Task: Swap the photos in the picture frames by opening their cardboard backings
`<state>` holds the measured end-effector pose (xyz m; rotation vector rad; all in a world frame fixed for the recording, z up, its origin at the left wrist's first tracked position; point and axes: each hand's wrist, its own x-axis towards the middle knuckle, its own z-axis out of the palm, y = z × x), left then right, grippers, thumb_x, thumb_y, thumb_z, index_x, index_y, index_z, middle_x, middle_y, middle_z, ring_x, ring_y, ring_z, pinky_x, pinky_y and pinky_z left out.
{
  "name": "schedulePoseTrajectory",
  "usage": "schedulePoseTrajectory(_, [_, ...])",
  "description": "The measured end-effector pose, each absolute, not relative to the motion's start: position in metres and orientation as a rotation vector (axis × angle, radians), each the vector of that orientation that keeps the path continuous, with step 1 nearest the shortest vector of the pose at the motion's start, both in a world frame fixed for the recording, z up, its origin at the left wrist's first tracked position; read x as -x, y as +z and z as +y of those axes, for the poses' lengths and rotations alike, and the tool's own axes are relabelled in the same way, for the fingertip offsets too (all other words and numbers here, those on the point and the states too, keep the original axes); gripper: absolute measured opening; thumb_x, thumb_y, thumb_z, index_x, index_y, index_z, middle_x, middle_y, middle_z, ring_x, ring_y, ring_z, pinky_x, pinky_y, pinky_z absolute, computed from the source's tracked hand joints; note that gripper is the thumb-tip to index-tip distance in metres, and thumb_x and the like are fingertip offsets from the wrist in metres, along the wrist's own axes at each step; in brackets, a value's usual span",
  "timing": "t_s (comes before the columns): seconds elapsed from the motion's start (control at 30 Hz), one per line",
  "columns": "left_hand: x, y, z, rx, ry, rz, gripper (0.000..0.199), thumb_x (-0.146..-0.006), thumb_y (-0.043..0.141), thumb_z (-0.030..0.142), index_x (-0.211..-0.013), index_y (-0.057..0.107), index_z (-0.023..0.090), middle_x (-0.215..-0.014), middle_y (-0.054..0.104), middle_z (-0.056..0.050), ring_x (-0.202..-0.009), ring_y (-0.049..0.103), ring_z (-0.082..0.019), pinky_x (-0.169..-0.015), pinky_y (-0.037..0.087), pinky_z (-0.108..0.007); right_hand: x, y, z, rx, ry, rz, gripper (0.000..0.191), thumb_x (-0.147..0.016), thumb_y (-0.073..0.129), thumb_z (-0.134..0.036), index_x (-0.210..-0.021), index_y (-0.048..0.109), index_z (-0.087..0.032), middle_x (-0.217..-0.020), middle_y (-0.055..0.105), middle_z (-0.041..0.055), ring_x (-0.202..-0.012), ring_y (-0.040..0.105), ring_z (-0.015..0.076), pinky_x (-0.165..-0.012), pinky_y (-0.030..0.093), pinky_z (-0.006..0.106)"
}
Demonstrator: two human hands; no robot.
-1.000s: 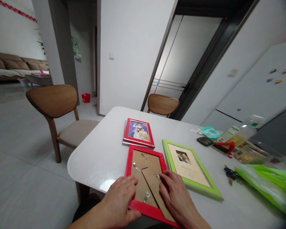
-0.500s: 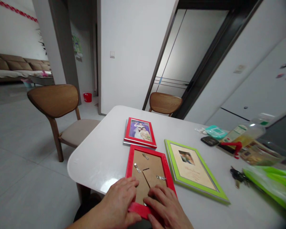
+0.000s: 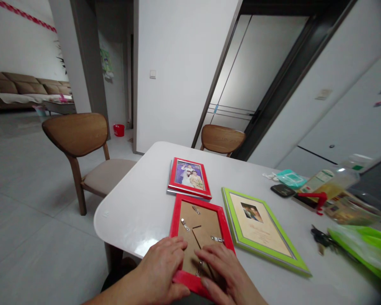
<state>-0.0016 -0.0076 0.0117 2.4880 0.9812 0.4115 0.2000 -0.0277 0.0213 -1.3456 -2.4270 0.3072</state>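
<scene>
A red picture frame point(image 3: 174, 216) lies face down at the table's near edge, its brown backing board point(image 3: 203, 214) and metal clips showing. My left hand point(image 3: 165, 269) grips its lower left corner, fingers over the backing and thumb at the bottom edge. Over the lower right part rests my right hand point(image 3: 225, 271), fingers bent near the bottom clip and thumb by the frame's lower edge. Just beyond is a red frame with a photo point(image 3: 190, 174), face up on another frame. To the right lies a green frame point(image 3: 263, 226), face up.
On the white table point(image 3: 130, 203), at the right, are a black phone-like object point(image 3: 282, 190), a teal packet point(image 3: 290, 178), a clear bottle point(image 3: 339, 182), keys point(image 3: 320, 237) and a green plastic bag point(image 3: 365, 245). Wooden chairs point(image 3: 82, 133) stand at the left and far side.
The view has shifted slightly, so things appear a little further right. My right hand's fingers have lifted a little around the bottom clip; my left hand keeps its place on the frame.
</scene>
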Motion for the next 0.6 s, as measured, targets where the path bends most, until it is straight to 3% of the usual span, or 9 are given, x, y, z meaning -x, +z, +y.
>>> schedulePoseTrajectory(0.1, [0.001, 0.013, -0.007, -2.492, 0.408, 0.991, 0.036, -0.060, 0.068, 0.038, -0.086, 0.055, 0.017, -0.121, 0.047, -0.008, -0.113, 0.039, -0.021, -0.098, 0.026, -0.032, -0.181, 0.025, 0.003, 1.513, 0.301, -2.239, 0.028, -0.081, 0.038, -0.024, -0.103, 0.054, -0.016, -0.095, 0.056, 0.0082, -0.088, 0.050, 0.0158, -0.078, 0.040, 0.029])
schedulePoseTrajectory(0.23, [0.000, 0.020, -0.007, -2.467, 0.350, 1.012, 0.036, -0.059, 0.070, 0.035, -0.085, 0.056, 0.015, -0.120, 0.048, -0.010, -0.115, 0.038, -0.021, -0.099, 0.024, -0.032, -0.157, 0.016, 0.035, 1.548, 0.263, -2.217, 0.025, -0.081, 0.037, -0.017, -0.071, 0.061, -0.015, -0.075, 0.055, 0.0053, -0.074, 0.049, 0.0144, -0.069, 0.039, 0.027])
schedulePoseTrajectory(0.3, [0.000, 0.024, -0.007, -2.446, 0.328, 1.008, 0.035, -0.059, 0.070, 0.034, -0.085, 0.057, 0.015, -0.119, 0.048, -0.010, -0.114, 0.038, -0.021, -0.099, 0.024, -0.032, -0.152, 0.009, 0.038, 1.539, 0.264, -2.226, 0.028, -0.081, 0.036, -0.015, -0.064, 0.059, -0.015, -0.071, 0.053, 0.0041, -0.070, 0.048, 0.0133, -0.065, 0.038, 0.025])
schedulePoseTrajectory(0.47, [0.001, 0.028, -0.005, -2.424, 0.303, 0.997, 0.040, -0.057, 0.072, 0.033, -0.088, 0.057, 0.013, -0.121, 0.047, -0.010, -0.116, 0.036, -0.021, -0.099, 0.023, -0.030, -0.152, 0.005, 0.033, 1.548, 0.282, -2.231, 0.026, -0.079, 0.040, -0.016, -0.060, 0.058, -0.017, -0.068, 0.054, 0.0025, -0.067, 0.048, 0.0117, -0.061, 0.036, 0.021])
schedulePoseTrajectory(0.6, [-0.001, 0.026, -0.006, -2.445, 0.299, 0.993, 0.040, -0.056, 0.074, 0.030, -0.088, 0.058, 0.011, -0.122, 0.046, -0.011, -0.115, 0.037, -0.021, -0.099, 0.025, -0.029, -0.164, 0.011, 0.050, 1.639, 0.261, -2.154, 0.022, -0.078, 0.042, -0.024, -0.069, 0.061, -0.019, -0.070, 0.059, 0.0019, -0.065, 0.051, 0.0113, -0.060, 0.035, 0.020])
